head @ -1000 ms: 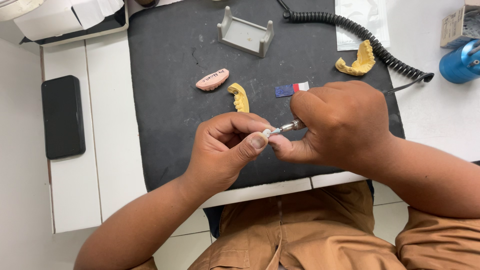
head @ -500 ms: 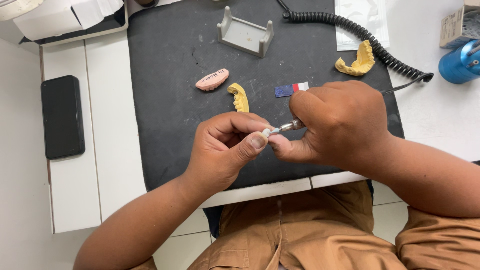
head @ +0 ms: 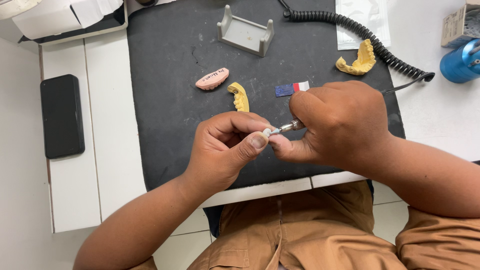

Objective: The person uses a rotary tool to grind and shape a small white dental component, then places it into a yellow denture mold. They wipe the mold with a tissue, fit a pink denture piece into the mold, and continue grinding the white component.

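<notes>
Nothing has shifted in the last second: our left hand (head: pixel 225 150) still pinches a small white tooth piece (head: pixel 267 132) just below the yellow cast (head: pixel 240 96), while our right hand (head: pixel 340 125), closed around the handpiece (head: pixel 290 126), keeps its tip on it.

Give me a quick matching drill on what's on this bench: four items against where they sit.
Items:
1. black phone
2. grey holder
3. blue cylinder
4. pink cast

Places:
A. far right, on the white surface
B. on the white strip left of the black mat
C. top centre of the mat
D. on the mat beside a yellow cast

Pairs: 1-B, 2-C, 3-A, 4-D
</notes>
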